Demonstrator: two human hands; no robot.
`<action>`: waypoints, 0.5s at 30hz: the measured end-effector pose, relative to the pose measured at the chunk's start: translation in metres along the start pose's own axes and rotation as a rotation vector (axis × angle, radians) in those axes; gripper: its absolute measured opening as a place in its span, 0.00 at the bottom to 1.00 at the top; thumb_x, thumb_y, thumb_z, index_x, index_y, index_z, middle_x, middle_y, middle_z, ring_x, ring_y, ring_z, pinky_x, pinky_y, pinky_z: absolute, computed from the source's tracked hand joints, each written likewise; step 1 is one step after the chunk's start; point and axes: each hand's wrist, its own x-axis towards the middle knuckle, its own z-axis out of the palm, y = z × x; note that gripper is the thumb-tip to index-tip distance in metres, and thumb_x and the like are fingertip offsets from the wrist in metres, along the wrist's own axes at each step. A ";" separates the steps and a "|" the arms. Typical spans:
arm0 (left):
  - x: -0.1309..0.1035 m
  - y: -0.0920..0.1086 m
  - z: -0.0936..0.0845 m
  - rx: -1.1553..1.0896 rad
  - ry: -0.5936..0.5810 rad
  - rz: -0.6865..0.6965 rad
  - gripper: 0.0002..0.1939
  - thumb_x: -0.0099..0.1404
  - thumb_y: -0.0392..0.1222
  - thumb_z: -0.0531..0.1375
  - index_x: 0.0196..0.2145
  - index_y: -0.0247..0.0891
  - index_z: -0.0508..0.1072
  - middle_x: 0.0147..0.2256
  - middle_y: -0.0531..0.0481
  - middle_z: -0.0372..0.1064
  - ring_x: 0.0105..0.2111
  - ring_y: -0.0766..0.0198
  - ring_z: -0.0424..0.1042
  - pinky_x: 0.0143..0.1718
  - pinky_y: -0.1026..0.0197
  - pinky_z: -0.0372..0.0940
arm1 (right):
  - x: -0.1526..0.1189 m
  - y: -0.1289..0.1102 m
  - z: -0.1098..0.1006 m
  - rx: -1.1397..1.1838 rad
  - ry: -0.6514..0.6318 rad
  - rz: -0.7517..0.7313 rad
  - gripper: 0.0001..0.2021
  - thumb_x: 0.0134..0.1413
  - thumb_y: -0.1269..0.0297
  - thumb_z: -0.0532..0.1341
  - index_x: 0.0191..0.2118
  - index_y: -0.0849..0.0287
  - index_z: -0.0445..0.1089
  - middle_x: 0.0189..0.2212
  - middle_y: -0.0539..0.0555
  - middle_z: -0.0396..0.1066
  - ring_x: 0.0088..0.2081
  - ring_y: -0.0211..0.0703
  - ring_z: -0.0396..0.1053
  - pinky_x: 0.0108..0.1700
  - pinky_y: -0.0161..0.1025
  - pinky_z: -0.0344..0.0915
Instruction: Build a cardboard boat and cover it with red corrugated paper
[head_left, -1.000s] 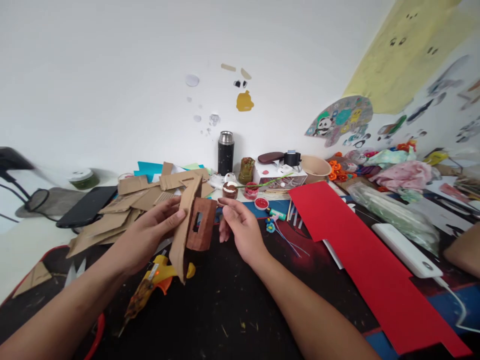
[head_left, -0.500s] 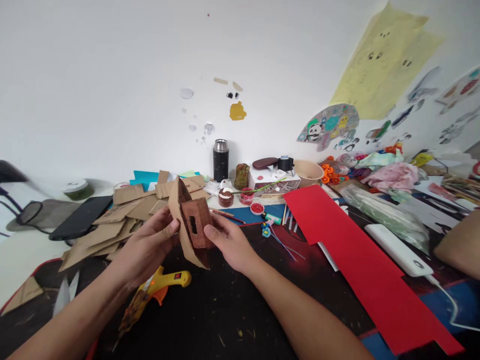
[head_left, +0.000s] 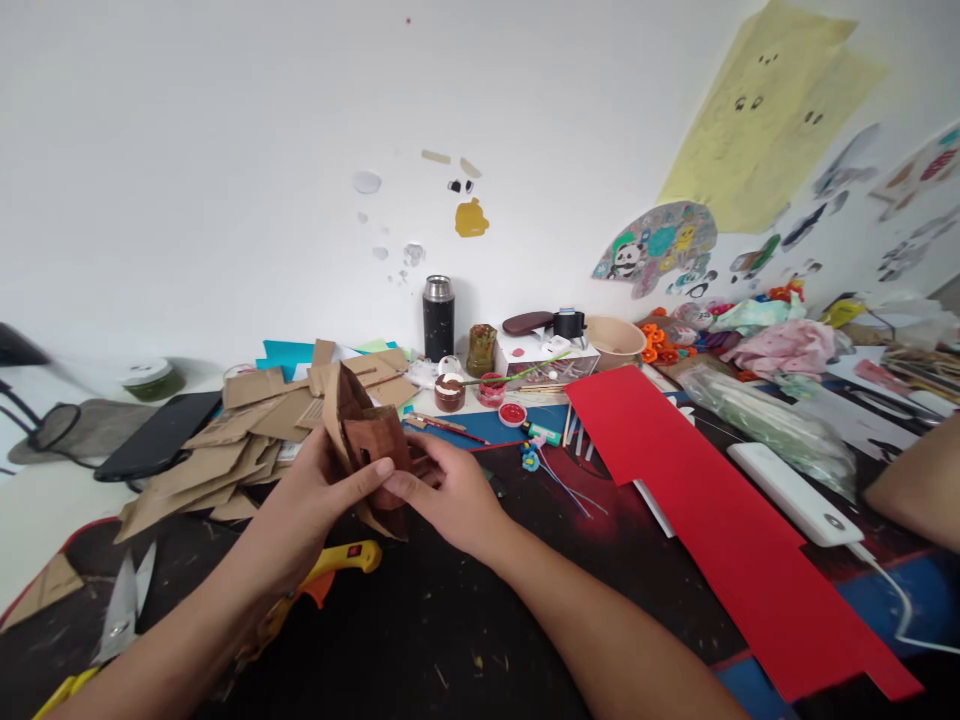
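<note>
Both hands hold a small brown cardboard model [head_left: 375,435], a curved brown-painted piece with a dark slot set against a plain cardboard panel. My left hand [head_left: 322,490] grips it from the left, its thumb reaching across the painted front. From the right, my right hand [head_left: 450,495] pinches the same piece, thumb on the front near the other thumb. The two thumbs partly cover the slot. Under my left forearm lies a yellow hot glue gun [head_left: 349,557], mostly hidden. Open scissors [head_left: 124,610] with yellow handles rest at the lower left, beside the same forearm.
Cardboard scraps [head_left: 225,465] pile up on the left, near a black phone [head_left: 157,435]. Paint pots [head_left: 450,395] and a black thermos [head_left: 439,325] stand at the back. A long red card [head_left: 720,530] and a white power bank [head_left: 795,495] lie right. Another person's arm [head_left: 919,485] shows far right.
The cardboard model has turned and tipped slightly. My left thumb has moved from the panel's edge onto the painted front, close to my right thumb. More of the scissors shows.
</note>
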 end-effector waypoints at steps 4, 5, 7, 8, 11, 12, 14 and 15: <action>-0.002 -0.001 0.005 -0.046 0.059 -0.028 0.34 0.51 0.60 0.80 0.49 0.45 0.76 0.51 0.43 0.84 0.55 0.39 0.81 0.51 0.47 0.79 | -0.002 0.001 0.003 0.013 -0.009 -0.016 0.31 0.61 0.39 0.75 0.61 0.51 0.77 0.53 0.59 0.83 0.49 0.57 0.82 0.51 0.52 0.79; -0.003 0.000 0.006 -0.079 0.070 -0.030 0.34 0.51 0.60 0.81 0.49 0.45 0.76 0.52 0.44 0.84 0.57 0.39 0.80 0.52 0.48 0.79 | -0.003 0.001 0.003 0.046 -0.023 -0.015 0.32 0.61 0.38 0.74 0.62 0.50 0.76 0.54 0.59 0.83 0.50 0.57 0.82 0.52 0.53 0.79; -0.005 0.004 0.007 -0.170 0.089 -0.029 0.35 0.49 0.59 0.82 0.50 0.46 0.76 0.54 0.45 0.83 0.60 0.39 0.78 0.55 0.48 0.78 | -0.002 0.003 0.003 0.122 -0.047 -0.020 0.34 0.61 0.35 0.73 0.64 0.49 0.74 0.56 0.59 0.81 0.53 0.57 0.81 0.56 0.54 0.77; -0.006 0.007 0.008 -0.221 0.098 -0.024 0.36 0.48 0.57 0.83 0.50 0.46 0.76 0.55 0.46 0.82 0.61 0.40 0.78 0.57 0.49 0.77 | -0.001 0.004 0.003 0.163 -0.056 -0.023 0.35 0.61 0.34 0.73 0.65 0.49 0.73 0.58 0.59 0.80 0.54 0.57 0.81 0.59 0.54 0.76; -0.007 0.010 0.009 -0.330 0.126 0.010 0.33 0.48 0.55 0.84 0.48 0.46 0.78 0.55 0.47 0.82 0.59 0.42 0.79 0.57 0.51 0.77 | 0.001 0.006 0.002 0.278 -0.070 -0.012 0.37 0.60 0.32 0.72 0.66 0.48 0.72 0.60 0.59 0.78 0.58 0.57 0.79 0.63 0.54 0.73; -0.007 0.010 0.009 -0.350 0.127 0.029 0.32 0.49 0.54 0.84 0.48 0.46 0.78 0.55 0.47 0.82 0.59 0.43 0.79 0.56 0.51 0.77 | 0.001 0.007 0.002 0.305 -0.073 -0.008 0.38 0.59 0.31 0.73 0.66 0.48 0.72 0.60 0.59 0.78 0.58 0.57 0.79 0.64 0.55 0.73; -0.007 0.008 0.010 -0.381 0.117 0.065 0.32 0.49 0.54 0.83 0.48 0.46 0.79 0.55 0.46 0.82 0.59 0.41 0.79 0.57 0.48 0.77 | 0.002 0.008 0.003 0.328 -0.080 -0.005 0.40 0.57 0.30 0.73 0.66 0.49 0.72 0.59 0.59 0.78 0.58 0.57 0.78 0.65 0.56 0.72; -0.006 0.007 0.011 -0.393 0.108 0.075 0.33 0.49 0.54 0.83 0.49 0.46 0.80 0.56 0.45 0.82 0.60 0.41 0.78 0.58 0.47 0.77 | 0.002 0.009 0.004 0.332 -0.090 -0.005 0.41 0.56 0.29 0.73 0.67 0.50 0.71 0.59 0.59 0.78 0.58 0.57 0.78 0.65 0.56 0.72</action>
